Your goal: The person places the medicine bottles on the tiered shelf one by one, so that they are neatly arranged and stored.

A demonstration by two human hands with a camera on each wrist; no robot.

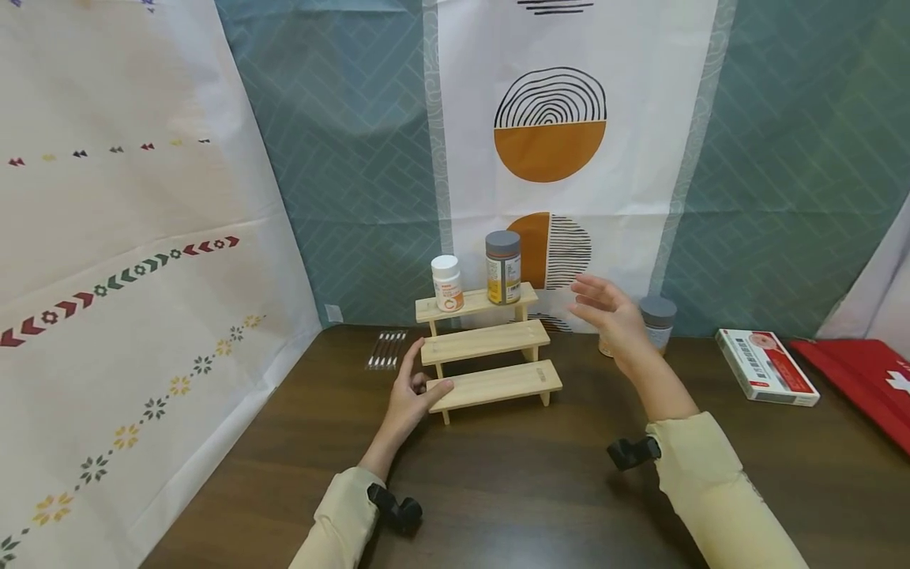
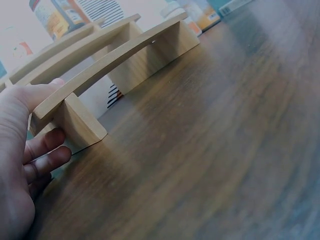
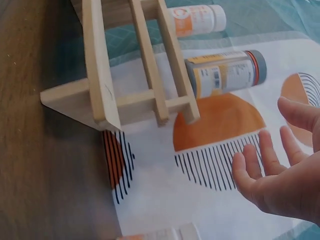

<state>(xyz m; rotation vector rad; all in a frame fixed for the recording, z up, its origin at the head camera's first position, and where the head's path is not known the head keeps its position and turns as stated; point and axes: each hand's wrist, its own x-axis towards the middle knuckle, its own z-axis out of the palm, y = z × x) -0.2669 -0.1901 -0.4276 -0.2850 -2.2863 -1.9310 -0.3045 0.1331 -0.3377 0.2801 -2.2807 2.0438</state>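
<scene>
A three-step wooden display stand (image 1: 490, 385) is on the brown table. At its left end my left hand (image 1: 407, 401) grips it, and in the left wrist view the thumb lies over a step while other fingers (image 2: 47, 157) curl beneath. A small white bottle (image 1: 447, 284) with an orange label and a larger grey-lidded bottle (image 1: 503, 269) stand upright on the top step. To the stand's right, my right hand (image 1: 610, 320) is in the air with fingers loosely spread and nothing in it. Behind that hand is another grey-lidded bottle (image 1: 658, 316), partly hidden.
A pack of cotton swabs (image 1: 386, 350) lies left of the stand. At the right are a white and red medicine box (image 1: 768, 366) and a red pouch (image 1: 870, 379) with a white cross. Patterned cloth (image 1: 341, 197) hangs behind the table and along its left side.
</scene>
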